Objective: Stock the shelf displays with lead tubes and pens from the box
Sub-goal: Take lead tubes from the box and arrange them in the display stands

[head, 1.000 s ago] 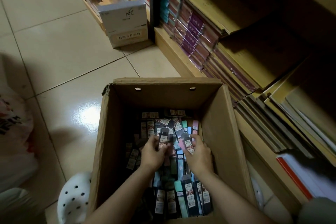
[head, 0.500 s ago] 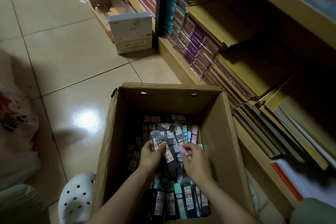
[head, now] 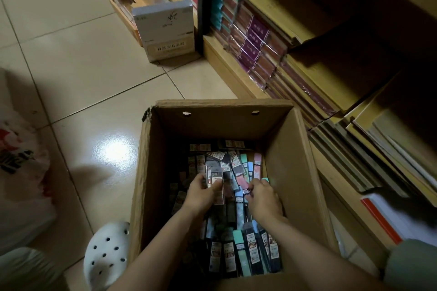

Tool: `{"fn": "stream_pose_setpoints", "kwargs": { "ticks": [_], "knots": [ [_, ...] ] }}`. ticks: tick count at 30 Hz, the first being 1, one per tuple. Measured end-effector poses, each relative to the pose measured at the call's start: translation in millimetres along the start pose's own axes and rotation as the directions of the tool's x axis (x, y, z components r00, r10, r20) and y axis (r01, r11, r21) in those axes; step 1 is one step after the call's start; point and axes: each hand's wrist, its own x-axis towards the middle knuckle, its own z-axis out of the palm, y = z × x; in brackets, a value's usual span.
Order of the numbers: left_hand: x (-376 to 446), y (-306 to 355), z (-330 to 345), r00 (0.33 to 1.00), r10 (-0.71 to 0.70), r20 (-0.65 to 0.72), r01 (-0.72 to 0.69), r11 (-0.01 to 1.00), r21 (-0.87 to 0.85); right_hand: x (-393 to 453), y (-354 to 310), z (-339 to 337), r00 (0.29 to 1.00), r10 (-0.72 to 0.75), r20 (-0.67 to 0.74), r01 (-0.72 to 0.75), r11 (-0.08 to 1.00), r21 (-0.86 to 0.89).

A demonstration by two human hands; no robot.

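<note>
An open cardboard box (head: 293, 172) stands on the tiled floor, filled with several loose lead tubes (head: 238, 257) in black, teal, blue and pink cases. Both my hands are down inside it. My left hand (head: 201, 194) grips a dark lead tube (head: 214, 176) with a white label, its top end sticking up above my fingers. My right hand (head: 262, 198) pinches the end of another small lead tube (head: 247, 191) among the pile. My forearms hide part of the tubes below.
A wooden shelf unit (head: 227, 61) with stacked notebooks and paper pads runs along the right. A white boxed pack (head: 165, 30) leans on another carton at the back. A white perforated shoe (head: 106, 253) sits left of the box, a plastic bag (head: 21, 168) further left.
My left hand has raised one tube a little out of the pile. My right hand has shifted slightly right and closed on a tube end. The view tilted slightly.
</note>
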Motion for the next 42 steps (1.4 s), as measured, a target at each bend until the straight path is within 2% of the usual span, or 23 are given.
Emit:
{"fn": "stream_pose_setpoints", "kwargs": {
  "ticks": [3, 7, 11, 16, 19, 22, 28, 31, 35, 42],
  "knots": [
    [-8, 9, -2, 0.998, -0.009, 0.065, 0.007, 0.999, 0.036, -4, -1, -10, 1.000, 0.000, 0.002, 0.000, 0.993, 0.117],
    [-25, 37, -5, 0.989, 0.046, 0.137, -0.056, 0.996, 0.073, -13, -13, -45, 0.988, -0.140, -0.067, 0.153, 0.948, 0.277],
    [-51, 86, -12, 0.965, 0.192, 0.181, -0.228, 0.951, 0.210, -25, -40, -97, 0.967, -0.233, -0.101, 0.254, 0.877, 0.408],
    [-92, 178, -21, 0.888, 0.345, 0.305, -0.442, 0.823, 0.357, -53, -73, -185, 0.909, -0.306, -0.284, 0.413, 0.760, 0.502],
    [-119, 231, -13, 0.824, 0.420, 0.381, -0.546, 0.768, 0.334, -77, -83, -245, 0.849, -0.319, -0.422, 0.502, 0.736, 0.455],
    [-141, 271, 0, 0.741, 0.509, 0.438, -0.637, 0.738, 0.220, -99, -87, -301, 0.810, -0.293, -0.509, 0.539, 0.715, 0.446],
    [-161, 318, 23, 0.637, 0.586, 0.501, -0.690, 0.724, 0.030, -139, -74, -395, 0.714, -0.233, -0.660, 0.563, 0.751, 0.345],
    [-164, 337, 32, 0.595, 0.605, 0.528, -0.705, 0.709, -0.019, -147, -59, -432, 0.625, -0.176, -0.761, 0.548, 0.793, 0.266],
    [-163, 359, 46, 0.574, 0.658, 0.487, -0.711, 0.696, -0.101, -135, -51, -469, 0.526, -0.097, -0.845, 0.549, 0.798, 0.249],
    [-152, 380, 65, 0.605, 0.687, 0.403, -0.698, 0.701, -0.146, -90, -82, -507, 0.416, -0.120, -0.901, 0.561, 0.814, 0.150]
  ]
}}
